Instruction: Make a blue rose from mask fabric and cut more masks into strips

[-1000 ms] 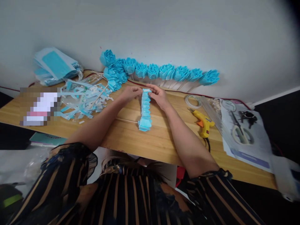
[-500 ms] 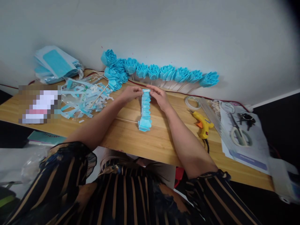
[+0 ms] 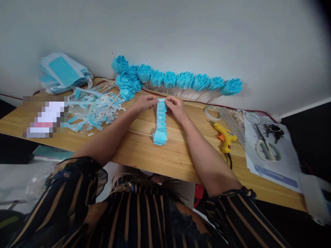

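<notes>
A pleated light-blue strip (image 3: 161,117) lies lengthwise on the wooden table, its near end rolled around a thin stick (image 3: 141,133) that points left. My left hand (image 3: 147,103) pinches the strip's far left corner between thumb and fingers. At the far right corner, my right hand (image 3: 176,105) pinches the same strip with its fingers curled. Along the wall behind my hands stands a row of finished blue flowers (image 3: 170,79) on sticks, with several more bunched at the left end.
Blue and white scraps (image 3: 100,112) spread on the left, near a bag of blue sheets (image 3: 63,70). To the right lie a yellow glue gun (image 3: 226,137), a tape roll (image 3: 213,113), scissors (image 3: 265,144) and keys (image 3: 274,131) on paper. The table's front edge runs close to my body.
My right hand's fingers, stretched out before, have curled in to pinch the strip's far corner. My left hand keeps its hold. The view has shifted slightly.
</notes>
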### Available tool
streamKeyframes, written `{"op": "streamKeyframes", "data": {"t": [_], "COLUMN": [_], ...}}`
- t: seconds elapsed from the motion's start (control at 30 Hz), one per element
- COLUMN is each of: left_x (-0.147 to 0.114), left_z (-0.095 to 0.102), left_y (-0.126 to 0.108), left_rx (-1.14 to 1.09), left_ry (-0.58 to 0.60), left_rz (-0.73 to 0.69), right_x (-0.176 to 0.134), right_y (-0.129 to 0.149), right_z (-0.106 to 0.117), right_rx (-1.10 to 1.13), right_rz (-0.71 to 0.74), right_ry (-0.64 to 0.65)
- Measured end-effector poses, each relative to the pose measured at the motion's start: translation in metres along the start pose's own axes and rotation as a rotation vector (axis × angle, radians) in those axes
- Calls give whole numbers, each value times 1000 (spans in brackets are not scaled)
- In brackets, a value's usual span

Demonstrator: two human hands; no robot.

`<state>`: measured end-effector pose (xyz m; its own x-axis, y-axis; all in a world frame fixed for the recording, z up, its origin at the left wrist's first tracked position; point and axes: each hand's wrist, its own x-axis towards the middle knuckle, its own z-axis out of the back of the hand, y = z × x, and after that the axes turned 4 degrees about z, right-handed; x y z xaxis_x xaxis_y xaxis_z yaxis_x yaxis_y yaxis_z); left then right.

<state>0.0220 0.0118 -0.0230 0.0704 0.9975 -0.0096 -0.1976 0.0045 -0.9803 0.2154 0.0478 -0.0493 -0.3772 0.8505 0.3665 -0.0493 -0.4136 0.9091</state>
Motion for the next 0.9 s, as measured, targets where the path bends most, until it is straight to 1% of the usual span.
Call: {"op": "streamKeyframes", "data": {"t": [0.17,0.2,0.27,0.33,0.37,0.4,0.5,0.63,0.77,0.9], "left_x": [-1,-1,-1,0,0,0,-1,-3,-5,-5], "left_z": [0,0,1,2,2,2,1,0,-1,-2], "left_y": [0,0,1,1,2,2,2,-1,-3,-4], "left_rx": [8,16,31,33,29,27,44,87,112,132], "left_ry": [-32,-36,-37,-35,-35,-40,-60,-62,-67,-60], "left_rz": [-4,-10,-18,-17,-15,-14,-27,-29,-44,-76], "right_x": [0,0,1,2,2,2,0,-2,-2,-3], "right_y": [1,3,8,17,21,25,33,32,32,34], "right_z": [1,1,1,0,0,-1,-5,-8,-7,-7], "right_rx": [12,2,-49,-147,-213,-287,-507,-712,-809,-843], "right_rz": [-9,3,63,146,185,219,294,340,331,321], "right_ry": [9,-12,-98,-178,-190,-179,-92,-37,2,33]}}
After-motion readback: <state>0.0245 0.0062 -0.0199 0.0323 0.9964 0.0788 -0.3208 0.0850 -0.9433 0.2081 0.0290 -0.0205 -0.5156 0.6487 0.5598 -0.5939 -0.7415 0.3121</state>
